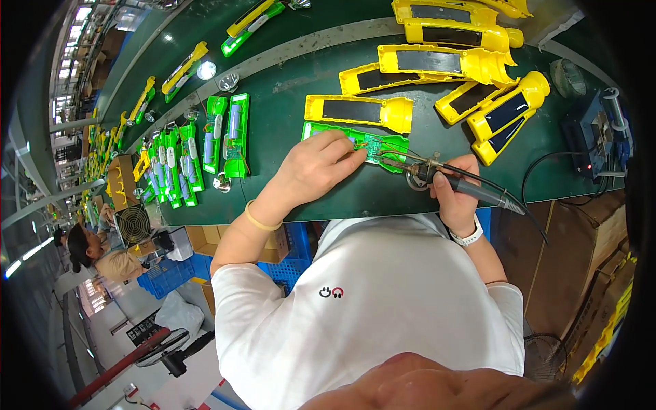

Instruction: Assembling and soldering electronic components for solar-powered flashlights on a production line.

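Green housing (314, 128): board (373, 145) seated, soldering apparently unfinished, yellow cover (388, 113) off beyond it; right grip (458, 189) closed round iron (480, 193), left grip (316, 167) unclear.

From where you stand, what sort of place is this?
Probably a factory assembly line, judging by what looks like a soldering iron in the right hand, lined-up open green housings and yellow shells piled on the green bench.

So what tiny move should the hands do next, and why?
Probably hold the soldering iron steady in the right hand: it points at the green circuit board, close to the left hand, so a slip might burn some fingers.
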Demonstrator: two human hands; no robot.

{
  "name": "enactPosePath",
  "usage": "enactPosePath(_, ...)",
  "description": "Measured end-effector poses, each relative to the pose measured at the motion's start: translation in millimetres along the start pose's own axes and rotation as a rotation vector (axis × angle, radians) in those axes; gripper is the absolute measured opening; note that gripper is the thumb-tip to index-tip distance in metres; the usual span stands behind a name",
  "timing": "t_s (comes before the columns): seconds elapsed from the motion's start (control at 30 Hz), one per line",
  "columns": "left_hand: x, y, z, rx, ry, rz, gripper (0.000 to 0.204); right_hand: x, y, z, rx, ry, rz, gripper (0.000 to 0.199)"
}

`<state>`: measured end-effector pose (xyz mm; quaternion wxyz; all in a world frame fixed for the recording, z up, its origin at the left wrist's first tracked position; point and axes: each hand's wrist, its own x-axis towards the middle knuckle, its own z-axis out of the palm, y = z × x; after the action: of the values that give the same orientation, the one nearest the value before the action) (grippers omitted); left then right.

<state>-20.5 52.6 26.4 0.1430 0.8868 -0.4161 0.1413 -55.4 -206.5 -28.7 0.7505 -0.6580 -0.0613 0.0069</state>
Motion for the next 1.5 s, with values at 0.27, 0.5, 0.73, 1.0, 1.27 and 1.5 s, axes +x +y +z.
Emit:
enactPosePath(0.27, 0, 2, -3, 0.010, -0.036, -0.007, 0.029, 2, -3, 5, -0.059, -0.029, 0.052, 0.024)
enactPosePath(0.5, -1, 2, -1, 0.006, -0.020, 0.006, 0.027, -1, -10, -2, 0.249, 0.182, -0.032, 0.019)
enactPosePath(0.73, 14, 1, -4, -0.259, 0.046, -0.134, 0.022, 5, -12, -26, 0.271, 0.309, -0.078, 0.023)
enactPosePath(1.0, 60, 0, 28, -0.475, 0.105, -0.175, 0.013, 18, -25, -17, 0.311, 0.316, -0.153, 0.023)
enactPosePath(1.27, 25, 6, 37, -0.274, 0.177, -0.234, 0.014, 35, -29, -9, 0.297, 0.281, -0.114, 0.024)
enactPosePath(1.5, 23, -14, 33, -0.254, 0.119, -0.367, 0.012, 53, -29, -7, 0.184, 0.053, -0.044, 0.019)
